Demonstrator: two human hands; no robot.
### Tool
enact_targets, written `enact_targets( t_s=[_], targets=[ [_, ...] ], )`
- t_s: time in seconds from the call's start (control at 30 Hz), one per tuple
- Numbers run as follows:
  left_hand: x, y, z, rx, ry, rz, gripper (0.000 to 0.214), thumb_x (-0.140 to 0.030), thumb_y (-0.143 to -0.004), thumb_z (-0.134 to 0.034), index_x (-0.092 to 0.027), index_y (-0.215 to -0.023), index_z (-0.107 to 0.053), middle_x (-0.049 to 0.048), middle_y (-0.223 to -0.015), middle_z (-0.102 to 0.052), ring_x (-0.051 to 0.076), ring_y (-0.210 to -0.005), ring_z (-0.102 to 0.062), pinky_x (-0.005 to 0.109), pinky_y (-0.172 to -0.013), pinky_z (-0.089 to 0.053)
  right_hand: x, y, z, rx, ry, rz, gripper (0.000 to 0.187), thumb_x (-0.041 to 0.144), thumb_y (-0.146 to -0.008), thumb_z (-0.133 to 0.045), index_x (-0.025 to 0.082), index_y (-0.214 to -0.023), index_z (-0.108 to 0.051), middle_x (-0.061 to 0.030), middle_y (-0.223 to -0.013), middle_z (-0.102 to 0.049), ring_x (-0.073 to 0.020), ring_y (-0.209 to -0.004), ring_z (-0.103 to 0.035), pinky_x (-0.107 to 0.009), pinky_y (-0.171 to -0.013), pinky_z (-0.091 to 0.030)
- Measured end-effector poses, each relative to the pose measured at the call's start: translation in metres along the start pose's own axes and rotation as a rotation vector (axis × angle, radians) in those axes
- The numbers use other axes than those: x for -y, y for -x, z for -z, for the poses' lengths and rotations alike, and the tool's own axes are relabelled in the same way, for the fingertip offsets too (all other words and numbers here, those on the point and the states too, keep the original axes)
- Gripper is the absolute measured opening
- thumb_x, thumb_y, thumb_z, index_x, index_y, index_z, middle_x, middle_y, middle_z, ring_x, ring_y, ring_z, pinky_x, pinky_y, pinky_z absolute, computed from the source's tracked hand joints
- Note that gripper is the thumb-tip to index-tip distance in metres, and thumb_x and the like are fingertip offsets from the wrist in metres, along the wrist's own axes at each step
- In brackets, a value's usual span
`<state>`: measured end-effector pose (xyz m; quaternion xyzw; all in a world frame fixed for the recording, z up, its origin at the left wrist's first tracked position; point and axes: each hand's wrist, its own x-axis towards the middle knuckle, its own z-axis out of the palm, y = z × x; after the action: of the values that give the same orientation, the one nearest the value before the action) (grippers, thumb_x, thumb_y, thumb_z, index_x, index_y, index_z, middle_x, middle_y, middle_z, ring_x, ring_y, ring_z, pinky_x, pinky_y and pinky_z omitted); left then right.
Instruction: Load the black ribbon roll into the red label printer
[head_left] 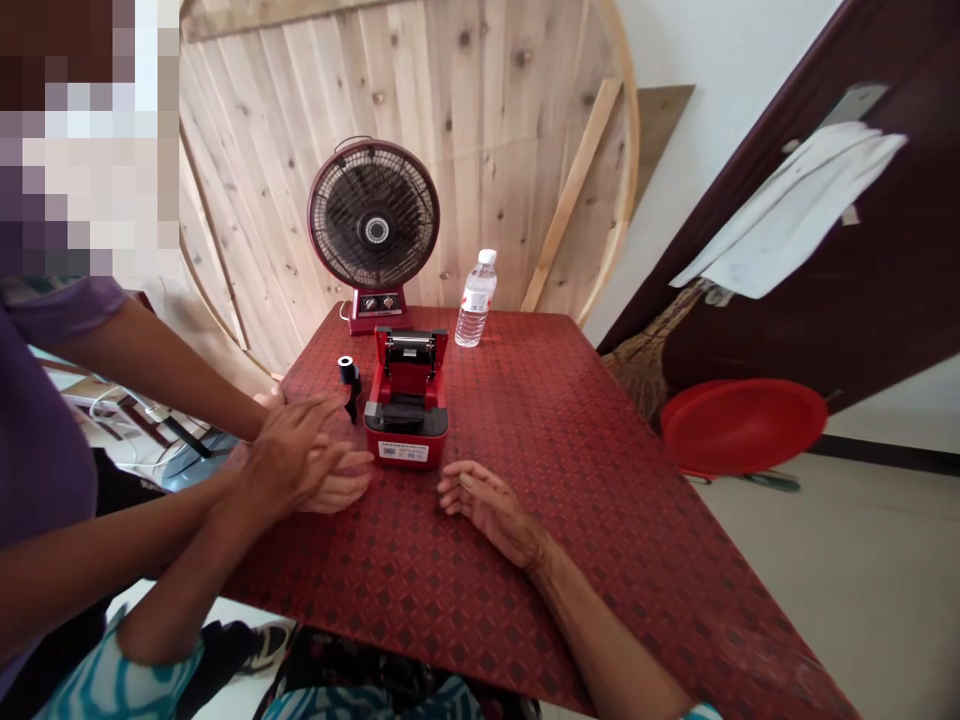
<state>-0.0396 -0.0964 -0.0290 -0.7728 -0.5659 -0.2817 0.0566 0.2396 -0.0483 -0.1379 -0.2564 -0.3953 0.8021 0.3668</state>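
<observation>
My left hand (pixel 289 450) lies with its fingers stretched out across a co-worker's hand (pixel 339 485), on the left side of the table. The two overlap, so part of each is hidden. My right hand (pixel 487 505) rests on the table with its fingers loosely bent and nothing in them. Just beyond it stands a small red and black machine (pixel 409 445), which looks like a label printer, its lid tilted up and a white sticker on its front. To its left stands a small black roll (pixel 348 372) with a white core and a loose dark strip.
A red fan (pixel 375 230) and a clear water bottle (pixel 474 305) stand at the back of the patterned red table (pixel 570 480). Behind leans a round wooden board (pixel 480 150). A co-worker in purple (pixel 45 400) is at the left. A red basin (pixel 742 425) and a broom (pixel 645 360) are right.
</observation>
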Motion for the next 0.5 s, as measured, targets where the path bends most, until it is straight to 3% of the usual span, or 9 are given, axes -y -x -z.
enact_targets(
  t_s=[0.1, 0.2, 0.33, 0.5],
  targets=[
    [-0.019, -0.031, -0.025, 0.147, 0.044, -0.138, 0.061, -0.041, -0.082, -0.058, -0.018, -0.136, -0.039, 0.0103, -0.135, -0.050, 0.026, -0.125, -0.046, 0.044, -0.106, -0.033, -0.001, 0.001, 0.000, -0.006, 0.002, 0.014, 0.024, 0.037, -0.076, -0.069, 0.021, -0.094, -0.065, -0.0025, -0.086, -0.068, -0.0115, -0.074, -0.063, -0.027, -0.073, -0.047],
    [-0.024, -0.047, -0.044, 0.223, 0.089, -0.203, 0.055, -0.034, -0.085, -0.056, -0.019, -0.135, -0.039, 0.0097, -0.131, -0.055, 0.022, -0.122, -0.049, 0.046, -0.109, -0.027, -0.001, 0.004, -0.003, -0.017, 0.012, 0.027, 0.024, 0.037, -0.077, -0.069, 0.021, -0.094, -0.065, -0.0022, -0.085, -0.068, -0.0115, -0.073, -0.063, -0.028, -0.074, -0.046],
    [-0.025, -0.038, -0.053, 0.234, 0.060, -0.263, 0.030, -0.028, -0.087, -0.053, -0.019, -0.116, -0.056, 0.0076, -0.118, -0.063, 0.021, -0.114, -0.055, 0.045, -0.107, -0.030, 0.001, 0.003, -0.005, -0.006, 0.020, 0.024, 0.025, 0.037, -0.076, -0.069, 0.021, -0.093, -0.065, -0.0023, -0.085, -0.068, -0.0114, -0.073, -0.063, -0.029, -0.074, -0.046],
    [-0.033, -0.008, -0.060, 0.132, 0.042, -0.244, 0.033, -0.022, -0.090, -0.044, -0.020, -0.122, -0.054, 0.0101, -0.126, -0.058, 0.023, -0.121, -0.050, 0.045, -0.104, -0.034, -0.002, 0.001, -0.002, -0.001, 0.034, 0.017, 0.025, 0.037, -0.076, -0.069, 0.020, -0.094, -0.065, -0.0026, -0.086, -0.068, -0.0113, -0.073, -0.063, -0.027, -0.073, -0.046]
  ],
)
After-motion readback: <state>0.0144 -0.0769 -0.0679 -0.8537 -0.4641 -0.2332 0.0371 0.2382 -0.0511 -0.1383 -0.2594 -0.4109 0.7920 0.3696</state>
